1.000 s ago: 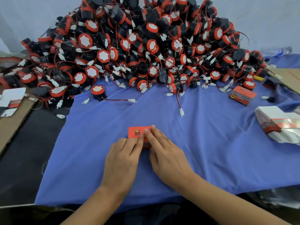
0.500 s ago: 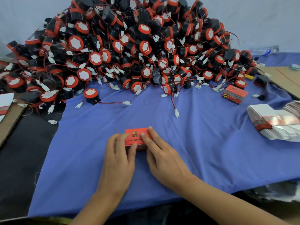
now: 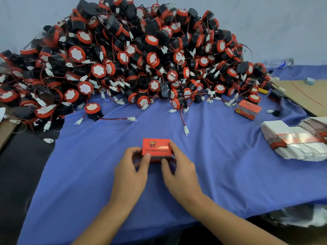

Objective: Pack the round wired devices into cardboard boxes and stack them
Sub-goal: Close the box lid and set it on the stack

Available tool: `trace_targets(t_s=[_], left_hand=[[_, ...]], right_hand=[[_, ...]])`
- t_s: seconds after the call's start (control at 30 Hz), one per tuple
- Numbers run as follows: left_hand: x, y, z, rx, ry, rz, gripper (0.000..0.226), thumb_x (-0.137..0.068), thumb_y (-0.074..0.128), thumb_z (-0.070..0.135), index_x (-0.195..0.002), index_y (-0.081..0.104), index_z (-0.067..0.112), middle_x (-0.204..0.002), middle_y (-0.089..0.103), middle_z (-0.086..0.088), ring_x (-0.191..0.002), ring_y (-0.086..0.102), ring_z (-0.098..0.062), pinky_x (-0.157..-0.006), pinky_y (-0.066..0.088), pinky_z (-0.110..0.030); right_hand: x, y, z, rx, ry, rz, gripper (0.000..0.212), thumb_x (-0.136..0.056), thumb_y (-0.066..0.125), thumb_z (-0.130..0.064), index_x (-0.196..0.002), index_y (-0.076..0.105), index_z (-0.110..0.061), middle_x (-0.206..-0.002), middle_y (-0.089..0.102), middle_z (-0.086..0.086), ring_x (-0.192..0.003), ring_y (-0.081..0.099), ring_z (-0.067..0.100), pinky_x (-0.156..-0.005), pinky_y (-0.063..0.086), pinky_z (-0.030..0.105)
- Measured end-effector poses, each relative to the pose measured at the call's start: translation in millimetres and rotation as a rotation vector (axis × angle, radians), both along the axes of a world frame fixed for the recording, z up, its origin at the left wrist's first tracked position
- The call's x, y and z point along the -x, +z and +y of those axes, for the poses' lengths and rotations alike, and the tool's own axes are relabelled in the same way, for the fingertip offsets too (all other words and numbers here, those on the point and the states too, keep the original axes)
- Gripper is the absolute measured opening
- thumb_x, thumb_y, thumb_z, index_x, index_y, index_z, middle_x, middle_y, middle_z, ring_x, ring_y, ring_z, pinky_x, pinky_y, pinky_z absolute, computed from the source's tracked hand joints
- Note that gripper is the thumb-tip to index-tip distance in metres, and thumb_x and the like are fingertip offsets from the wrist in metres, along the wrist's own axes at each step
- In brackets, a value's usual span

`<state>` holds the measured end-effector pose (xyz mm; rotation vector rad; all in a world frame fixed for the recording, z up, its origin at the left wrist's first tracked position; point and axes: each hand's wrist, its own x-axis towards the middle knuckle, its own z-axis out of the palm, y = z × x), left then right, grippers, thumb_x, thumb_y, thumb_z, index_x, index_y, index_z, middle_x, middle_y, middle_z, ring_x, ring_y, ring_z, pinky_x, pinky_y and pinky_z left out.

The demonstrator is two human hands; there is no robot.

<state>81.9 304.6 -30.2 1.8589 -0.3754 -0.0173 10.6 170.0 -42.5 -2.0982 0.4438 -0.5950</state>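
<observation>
Blue desk cloth (image 3: 230,174) spreads wide; at six o'clock, below the device heap (image 3: 141,59), left grip (image 3: 131,174) and right grip (image 3: 178,174) clamp a seemingly closed red box (image 3: 155,147). Next, likely: stack it by the other box (image 3: 247,109) at two o'clock.

A blue cloth (image 3: 230,174) covers the table, with a black surface (image 3: 21,174) bare at its left. Far right lies a clear water bottle (image 3: 277,63), and nearer it a brown board (image 3: 300,96) with a small teal object (image 3: 310,80) on it.
</observation>
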Motion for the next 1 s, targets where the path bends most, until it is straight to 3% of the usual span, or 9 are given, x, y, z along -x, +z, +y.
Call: trace_targets(t_s=[0.07, 0.2, 0.27, 0.4, 0.53, 0.6, 0.7, 0.87, 1.0], left_hand=[[0, 8, -18, 0.028, -0.054, -0.017, 0.020, -0.099, 0.067, 0.016, -0.107, 0.062, 0.033, -0.107, 0.071, 0.018, -0.099, 0.064, 0.014, -0.083, 0.045, -0.003], [-7, 25, -72, 0.079, -0.160, -0.046, 0.039, -0.098, 0.061, 0.001, -0.132, 0.061, 0.020, -0.128, 0.061, 0.004, -0.113, 0.059, 0.009, -0.094, 0.046, -0.008], [-11, 32, -105, 0.090, -0.220, -0.052, 0.047, -0.098, 0.059, -0.001, -0.143, 0.055, 0.013, -0.131, 0.050, -0.001, -0.113, 0.055, 0.013, -0.098, 0.045, -0.009], [-19, 39, -175, 0.025, -0.369, -0.055, 0.059, -0.100, 0.060, 0.007, -0.155, 0.043, 0.017, -0.132, 0.042, 0.001, -0.121, 0.052, -0.009, -0.099, 0.043, -0.012], [-30, 43, -246, 0.071, -0.526, 0.011, 0.063, -0.100, 0.054, -0.001, -0.158, 0.039, 0.017, -0.152, 0.040, 0.000, -0.111, 0.049, 0.005, -0.097, 0.045, -0.013], [-35, 44, -279, 0.081, -0.598, 0.033, 0.066, -0.098, 0.051, -0.005, -0.158, 0.038, 0.019, -0.159, 0.040, 0.001, -0.112, 0.048, 0.008, -0.100, 0.046, -0.019], [-43, 49, -327, 0.120, -0.670, 0.062, 0.068, -0.094, 0.050, -0.009, -0.156, 0.041, 0.016, -0.153, 0.049, 0.001, -0.111, 0.055, 0.009, -0.092, 0.043, -0.008], [-50, 53, -394, 0.093, -0.750, 0.109, 0.056, -0.097, 0.053, -0.002, -0.151, 0.049, 0.013, -0.160, 0.043, 0.001, -0.137, 0.047, -0.009, -0.116, 0.040, -0.031], [-48, 42, -416, -0.036, -0.837, 0.126, 0.047, -0.097, 0.049, -0.010, -0.140, 0.058, 0.007, -0.156, 0.041, -0.014, -0.133, 0.054, -0.034, -0.111, 0.046, -0.042]], right_hand=[[-2, 7, -7, -0.172, -0.094, -0.105, 0.056, -0.095, 0.059, -0.016, -0.134, 0.051, -0.056, -0.118, 0.066, -0.034, -0.111, 0.065, -0.006, -0.093, 0.050, 0.012], [-7, 21, -39, -0.465, -0.287, -0.273, 0.048, -0.094, 0.062, -0.001, -0.136, 0.056, -0.024, -0.119, 0.066, -0.027, -0.109, 0.063, -0.014, -0.092, 0.050, 0.009], [-10, 31, -61, -0.489, -0.357, -0.321, 0.042, -0.093, 0.061, 0.003, -0.128, 0.062, -0.019, -0.118, 0.069, -0.018, -0.106, 0.065, -0.012, -0.091, 0.052, 0.011], [-12, 52, -112, -0.442, -0.434, -0.353, 0.050, -0.087, 0.052, 0.011, -0.122, 0.069, -0.020, -0.113, 0.074, -0.008, -0.101, 0.067, -0.004, -0.086, 0.052, 0.014], [-17, 62, -177, -0.307, -0.520, -0.282, 0.057, -0.083, 0.049, 0.008, -0.124, 0.069, -0.027, -0.097, 0.066, 0.014, -0.068, 0.044, 0.017, -0.060, 0.040, 0.034], [-22, 64, -211, -0.304, -0.591, -0.205, 0.059, -0.085, 0.051, 0.002, -0.137, 0.061, -0.024, -0.110, 0.060, 0.013, -0.073, 0.045, 0.017, -0.064, 0.041, 0.030], [-28, 71, -249, -0.274, -0.634, -0.202, 0.053, -0.079, 0.052, 0.003, -0.124, 0.065, -0.023, -0.117, 0.064, 0.018, -0.090, 0.060, 0.027, -0.075, 0.052, 0.035], [-36, 73, -296, -0.324, -0.679, -0.168, 0.043, -0.077, 0.056, -0.003, -0.112, 0.066, -0.026, -0.102, 0.073, -0.001, -0.091, 0.069, 0.019, -0.073, 0.054, 0.035], [-36, 66, -320, -0.313, -0.647, -0.019, 0.054, -0.078, 0.047, 0.002, -0.122, 0.064, -0.024, -0.109, 0.073, 0.004, -0.102, 0.067, 0.029, -0.091, 0.056, 0.048]])
